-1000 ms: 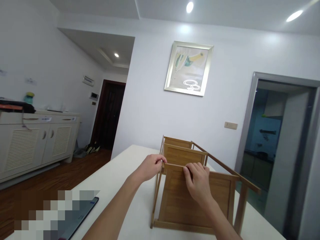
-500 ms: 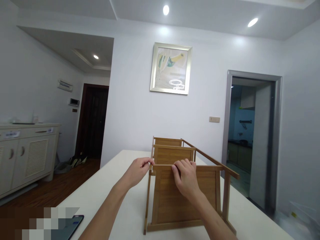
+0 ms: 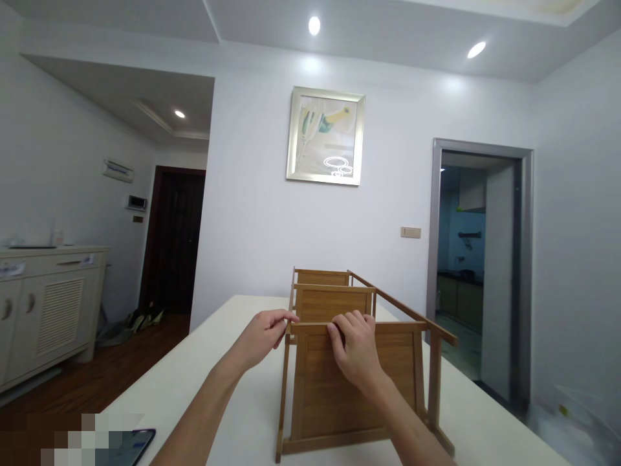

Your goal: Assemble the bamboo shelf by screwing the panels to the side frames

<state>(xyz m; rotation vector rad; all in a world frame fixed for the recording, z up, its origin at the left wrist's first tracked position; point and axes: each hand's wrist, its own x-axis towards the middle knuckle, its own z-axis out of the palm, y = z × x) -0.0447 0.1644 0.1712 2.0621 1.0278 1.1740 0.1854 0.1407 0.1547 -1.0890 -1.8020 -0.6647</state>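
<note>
A brown wooden shelf rack (image 3: pixel 356 388) lies on its side on the white table (image 3: pixel 233 414), its panels standing upright one behind another. My right hand (image 3: pixel 356 349) is closed over the top edge of the nearest panel, fingers on the far side and thumb on the near face. At the left corner of that panel, where it meets the thin side rail, my left hand (image 3: pixel 266 333) has its fingers pinched together with the index finger reaching over the joint. Whatever lies between those left fingertips is hidden.
A dark phone or tablet (image 3: pixel 138 443), partly pixelated, lies at the table's lower left edge. A white cabinet (image 3: pixel 53 317) stands to the left. On the right are a doorway (image 3: pixel 431 259) and blurred clear plastic (image 3: pixel 572 417) beyond the table.
The view has swung to the right, so the rack and hands appear farther left. Both hands keep their places on the rack; the left fingers shift slightly at the corner.
</note>
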